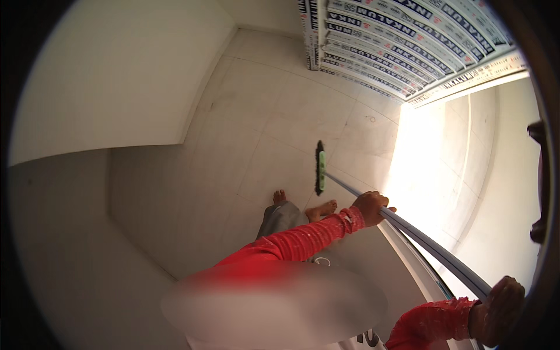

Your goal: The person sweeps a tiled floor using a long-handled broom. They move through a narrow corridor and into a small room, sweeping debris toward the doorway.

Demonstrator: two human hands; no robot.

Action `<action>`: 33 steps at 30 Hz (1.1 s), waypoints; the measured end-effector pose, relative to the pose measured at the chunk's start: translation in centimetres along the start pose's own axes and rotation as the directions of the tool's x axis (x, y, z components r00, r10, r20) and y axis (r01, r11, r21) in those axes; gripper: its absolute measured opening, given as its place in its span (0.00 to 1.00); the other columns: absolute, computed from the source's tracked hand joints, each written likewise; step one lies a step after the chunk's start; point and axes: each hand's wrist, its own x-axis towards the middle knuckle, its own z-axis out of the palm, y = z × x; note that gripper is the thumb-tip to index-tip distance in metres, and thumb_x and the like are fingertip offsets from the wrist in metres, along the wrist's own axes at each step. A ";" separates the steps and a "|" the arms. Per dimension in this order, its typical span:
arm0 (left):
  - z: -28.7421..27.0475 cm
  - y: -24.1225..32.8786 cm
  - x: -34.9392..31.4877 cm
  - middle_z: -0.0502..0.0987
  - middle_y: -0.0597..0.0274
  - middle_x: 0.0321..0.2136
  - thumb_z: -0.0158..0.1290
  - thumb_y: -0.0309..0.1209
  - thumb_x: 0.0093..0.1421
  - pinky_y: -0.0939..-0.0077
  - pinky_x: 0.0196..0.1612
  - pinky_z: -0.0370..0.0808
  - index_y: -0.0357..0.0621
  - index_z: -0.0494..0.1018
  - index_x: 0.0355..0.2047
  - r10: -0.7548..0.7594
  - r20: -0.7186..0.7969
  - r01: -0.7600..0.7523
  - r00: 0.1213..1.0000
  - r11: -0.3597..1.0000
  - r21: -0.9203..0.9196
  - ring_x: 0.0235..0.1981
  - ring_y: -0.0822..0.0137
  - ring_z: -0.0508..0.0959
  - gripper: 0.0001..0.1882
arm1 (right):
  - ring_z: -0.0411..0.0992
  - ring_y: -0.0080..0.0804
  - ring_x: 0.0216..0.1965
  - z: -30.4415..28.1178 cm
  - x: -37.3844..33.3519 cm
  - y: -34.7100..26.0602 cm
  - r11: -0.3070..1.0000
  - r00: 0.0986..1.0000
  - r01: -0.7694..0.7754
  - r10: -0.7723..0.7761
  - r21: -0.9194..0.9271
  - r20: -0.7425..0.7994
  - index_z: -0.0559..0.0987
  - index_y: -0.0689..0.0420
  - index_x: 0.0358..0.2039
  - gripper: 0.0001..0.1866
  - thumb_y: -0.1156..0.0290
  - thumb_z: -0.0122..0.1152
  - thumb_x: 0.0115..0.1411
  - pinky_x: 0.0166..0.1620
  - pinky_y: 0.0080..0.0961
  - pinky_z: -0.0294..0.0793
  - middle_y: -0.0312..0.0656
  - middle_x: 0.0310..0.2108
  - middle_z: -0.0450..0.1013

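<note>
A long-handled broom runs from the middle of the view to the lower right. Its green head with dark bristles [321,169] is at the tiled floor; whether it touches cannot be told. My left hand [371,209] is wrapped round the grey broom handle [429,244] partway up, the arm in a red sleeve stretched across my body. Farther up, near the handle's top end, my right hand [499,309] is closed round it. My bare feet [322,210] stand on the floor just left of the broom head.
Pale tiles cover the floor [262,116]. A plain wall [116,76] bounds the left side, with a corner jutting in. At the upper right stands a slatted panel [396,41] covered in printed film. Bright light [423,157] falls through the opening beside it.
</note>
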 end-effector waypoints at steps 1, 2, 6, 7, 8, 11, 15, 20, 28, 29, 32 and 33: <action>-3.9 -2.6 -1.5 0.74 0.53 0.18 0.54 0.49 0.59 0.57 0.31 0.72 0.42 0.68 0.16 0.013 -0.097 -0.010 0.995 0.999 0.030 0.25 0.50 0.75 0.25 | 0.58 0.24 0.20 0.9 1.4 2.6 0.999 0.996 0.031 -0.029 0.012 -0.084 0.63 0.53 0.27 0.14 0.59 0.43 0.66 0.32 0.24 0.65 0.34 0.19 0.57; -7.9 -5.1 -3.1 0.73 0.52 0.18 0.55 0.48 0.59 0.56 0.31 0.72 0.42 0.68 0.16 -0.080 -0.128 0.087 0.989 0.995 0.050 0.26 0.49 0.75 0.24 | 0.58 0.22 0.15 2.2 3.1 5.9 0.984 0.991 0.065 -0.045 0.165 -0.127 0.62 0.50 0.23 0.17 0.57 0.46 0.67 0.30 0.24 0.67 0.31 0.14 0.57; -22.4 -16.4 -8.9 0.74 0.50 0.17 0.56 0.48 0.56 0.58 0.30 0.73 0.42 0.70 0.18 -0.171 -0.268 0.253 0.948 0.915 0.313 0.23 0.49 0.76 0.23 | 0.57 0.25 0.17 12.2 7.9 19.0 0.920 0.969 -0.054 0.142 0.387 -0.202 0.60 0.49 0.24 0.15 0.62 0.41 0.69 0.34 0.31 0.67 0.33 0.14 0.55; -25.7 -19.6 -10.4 0.75 0.52 0.19 0.57 0.45 0.57 0.60 0.30 0.72 0.41 0.70 0.18 -0.245 -0.287 0.324 0.926 0.907 0.268 0.25 0.51 0.76 0.21 | 0.58 0.27 0.19 15.4 8.8 21.9 0.934 0.953 -0.137 0.215 0.329 -0.212 0.60 0.50 0.24 0.15 0.61 0.42 0.69 0.36 0.34 0.68 0.33 0.15 0.55; -29.0 -23.0 -11.8 0.75 0.51 0.20 0.56 0.46 0.57 0.60 0.31 0.72 0.42 0.71 0.20 -0.294 -0.262 0.369 0.919 0.874 0.317 0.26 0.51 0.77 0.20 | 0.60 0.28 0.21 19.0 9.7 24.6 0.914 0.966 -0.172 0.229 0.368 -0.117 0.60 0.50 0.24 0.16 0.59 0.42 0.70 0.39 0.37 0.69 0.34 0.16 0.56; -37.5 -33.2 -15.4 0.76 0.52 0.24 0.55 0.45 0.60 0.59 0.35 0.72 0.42 0.71 0.21 -0.310 -0.325 0.438 0.893 0.759 0.481 0.30 0.51 0.76 0.19 | 0.69 0.33 0.31 30.5 12.3 32.5 0.878 0.977 -0.215 0.191 0.427 0.100 0.65 0.54 0.26 0.15 0.61 0.50 0.67 0.52 0.47 0.69 0.39 0.23 0.65; -47.4 -44.9 -17.1 0.76 0.56 0.27 0.55 0.43 0.60 0.61 0.38 0.72 0.42 0.71 0.24 -0.520 -0.468 0.698 0.714 0.576 0.425 0.32 0.53 0.75 0.17 | 0.73 0.35 0.40 42.9 13.6 41.6 0.909 0.942 -0.302 0.239 0.286 0.236 0.72 0.63 0.30 0.10 0.70 0.59 0.62 0.57 0.43 0.67 0.41 0.31 0.73; -48.1 -47.3 -10.7 0.79 0.62 0.31 0.56 0.38 0.58 0.56 0.53 0.64 0.47 0.75 0.27 -0.400 -0.221 0.443 0.889 0.637 0.630 0.40 0.58 0.75 0.09 | 0.74 0.33 0.38 42.6 16.2 39.9 0.960 0.962 -0.270 0.267 0.078 0.053 0.73 0.65 0.28 0.08 0.74 0.57 0.63 0.53 0.34 0.69 0.42 0.29 0.73; -25.0 -24.9 7.0 0.79 0.66 0.31 0.54 0.29 0.52 0.62 0.43 0.74 0.54 0.73 0.32 -0.087 -0.006 0.087 0.996 0.995 -0.044 0.38 0.58 0.77 0.06 | 0.48 0.23 0.15 27.0 18.4 20.5 0.931 0.921 -0.042 -0.104 -0.362 -0.375 0.53 0.49 0.20 0.16 0.66 0.37 0.67 0.29 0.31 0.62 0.32 0.12 0.50; -23.7 -22.4 7.8 0.79 0.65 0.30 0.54 0.30 0.53 0.61 0.43 0.73 0.54 0.73 0.32 -0.084 -0.012 0.083 0.996 0.995 -0.063 0.37 0.57 0.77 0.05 | 0.49 0.24 0.15 26.0 17.8 18.4 0.918 0.910 -0.082 -0.090 -0.388 -0.404 0.54 0.49 0.20 0.16 0.66 0.37 0.67 0.30 0.31 0.60 0.32 0.12 0.50; -21.9 -16.8 8.1 0.78 0.60 0.26 0.55 0.38 0.57 0.60 0.43 0.73 0.48 0.73 0.30 0.014 -0.127 -0.017 0.992 1.000 -0.022 0.35 0.55 0.78 0.08 | 0.48 0.24 0.16 22.9 16.6 12.6 0.991 0.956 0.090 -0.114 -0.099 -0.271 0.55 0.49 0.18 0.15 0.71 0.40 0.62 0.35 0.31 0.57 0.32 0.12 0.48; -21.9 -15.9 7.5 0.78 0.59 0.25 0.55 0.39 0.57 0.61 0.43 0.72 0.47 0.73 0.30 0.011 -0.133 -0.010 0.991 1.000 0.007 0.34 0.55 0.77 0.10 | 0.47 0.25 0.16 21.9 16.6 11.4 0.995 0.972 0.091 -0.098 -0.046 -0.214 0.55 0.49 0.19 0.14 0.71 0.41 0.62 0.35 0.32 0.57 0.32 0.12 0.48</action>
